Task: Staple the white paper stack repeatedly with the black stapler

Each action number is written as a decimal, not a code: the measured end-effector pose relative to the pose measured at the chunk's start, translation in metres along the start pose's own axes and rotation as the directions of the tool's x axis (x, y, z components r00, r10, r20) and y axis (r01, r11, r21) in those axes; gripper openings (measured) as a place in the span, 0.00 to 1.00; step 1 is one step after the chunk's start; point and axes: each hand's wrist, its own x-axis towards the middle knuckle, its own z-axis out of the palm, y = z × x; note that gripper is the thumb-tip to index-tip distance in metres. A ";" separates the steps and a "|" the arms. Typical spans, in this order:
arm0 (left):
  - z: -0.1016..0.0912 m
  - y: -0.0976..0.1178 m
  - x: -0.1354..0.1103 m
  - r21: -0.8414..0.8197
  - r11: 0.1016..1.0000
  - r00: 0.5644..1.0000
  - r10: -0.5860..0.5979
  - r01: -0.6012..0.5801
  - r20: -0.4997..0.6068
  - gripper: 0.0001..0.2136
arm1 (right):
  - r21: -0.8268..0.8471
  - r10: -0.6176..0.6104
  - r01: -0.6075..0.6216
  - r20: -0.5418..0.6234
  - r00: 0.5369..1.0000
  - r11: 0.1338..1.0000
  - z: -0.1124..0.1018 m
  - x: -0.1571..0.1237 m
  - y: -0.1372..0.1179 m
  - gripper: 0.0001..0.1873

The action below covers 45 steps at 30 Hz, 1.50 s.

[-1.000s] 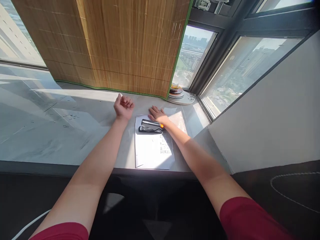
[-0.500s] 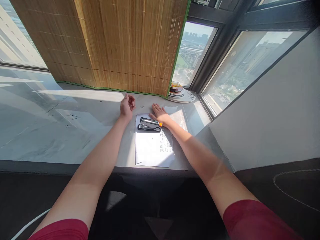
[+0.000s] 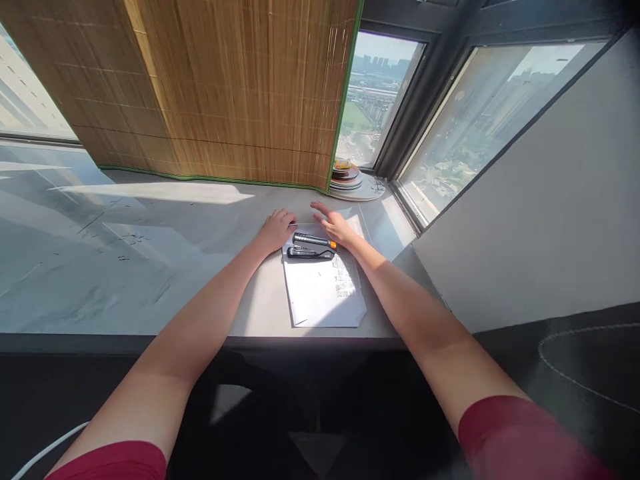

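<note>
White sheets of paper (image 3: 320, 303) lie on the grey window ledge, with rows of small dark marks, perhaps staples, on their right side. Across their upper part rests a black stapler (image 3: 311, 254) with an orange end, its top arm swung apart from its base. My left hand (image 3: 277, 229) is at the sheets' far left corner, fingers bent over the edge and closed on it. Beyond the stapler's orange end, my right hand (image 3: 336, 225) is over the far right part of the paper, fingers apart, holding nothing. Neither hand touches the stapler visibly.
A bamboo blind (image 3: 215, 93) with green edging hangs down to the ledge (image 3: 150, 287). Stacked plates (image 3: 353, 185) stand in the window corner. Small dark bits (image 3: 133, 238) are scattered on the left. A white wall (image 3: 525, 220) closes off the right side.
My left hand has come down and right onto the paper's far corner. My right hand has lifted from lying flat. Paper and stapler have shifted right and turned slightly.
</note>
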 end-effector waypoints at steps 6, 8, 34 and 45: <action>0.002 -0.004 0.002 -0.126 0.992 1.000 0.024 -0.023 0.005 0.07 | 0.261 -0.247 0.206 0.135 0.960 0.943 -0.031 -0.054 -0.046 0.38; 0.005 -0.008 0.003 -0.167 0.985 0.999 0.031 -0.036 -0.037 0.06 | 0.160 -0.271 0.241 0.203 0.941 0.957 -0.036 -0.065 -0.058 0.35; 0.018 0.130 -0.053 -0.390 0.573 0.501 0.820 -0.721 0.277 0.23 | 0.080 0.121 -0.095 -0.448 0.886 0.992 -0.115 -0.266 -0.025 0.15; 0.023 0.125 -0.057 -0.445 0.647 0.532 0.762 -0.619 0.368 0.27 | -0.038 -0.024 0.012 -0.334 0.942 0.999 -0.110 -0.258 -0.038 0.18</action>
